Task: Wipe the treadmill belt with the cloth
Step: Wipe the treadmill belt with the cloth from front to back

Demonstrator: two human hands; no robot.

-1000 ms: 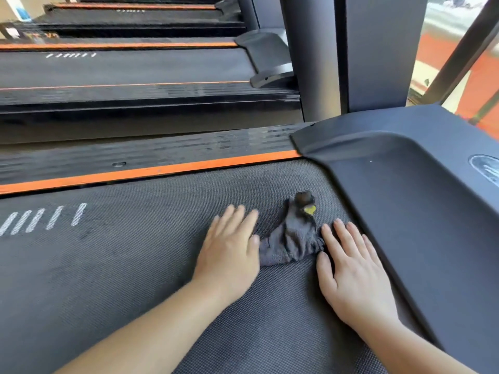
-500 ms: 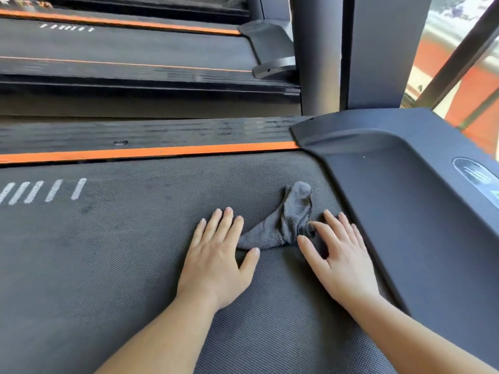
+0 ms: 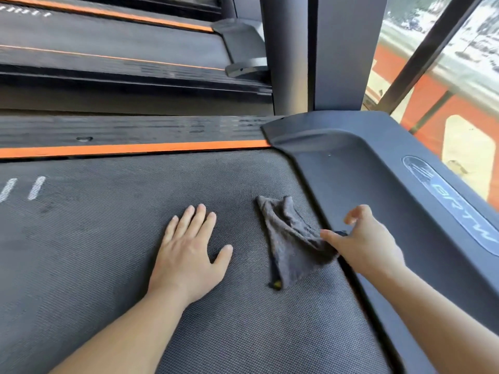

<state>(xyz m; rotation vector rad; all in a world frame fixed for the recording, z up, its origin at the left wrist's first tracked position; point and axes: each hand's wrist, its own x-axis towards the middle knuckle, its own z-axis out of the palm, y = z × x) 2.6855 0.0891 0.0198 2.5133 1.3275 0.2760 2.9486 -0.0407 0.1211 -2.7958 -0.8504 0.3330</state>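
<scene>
Grip first: the right hand [image 3: 363,240], right of centre in the frame, pinches the right edge of the grey cloth [image 3: 290,238] under its thumb, with the index finger lifted clear. The rest of the cloth trails to the left and lies rumpled on the treadmill belt [image 3: 102,238], with one corner pointing up the frame and a dark hem with a yellow speck at its lower end. The left hand [image 3: 189,255] lies flat and spread on the belt just left of the cloth, apart from it and holding nothing. Close to the right of the right hand rises the grey motor cover [image 3: 378,179]. Above the belt run an orange stripe [image 3: 135,148] and a black side rail [image 3: 135,128].

The step in hand looks like readying the cloth for a stroke. A pinched edge wipes little, so it is better to flatten the cloth under the palm, press evenly and draw long overlapping strokes leftward from the seam at the cover. The left hand can brace the belt against creeping. The belt's coarse texture may drag at the fabric, so steady pressure matters.
</scene>
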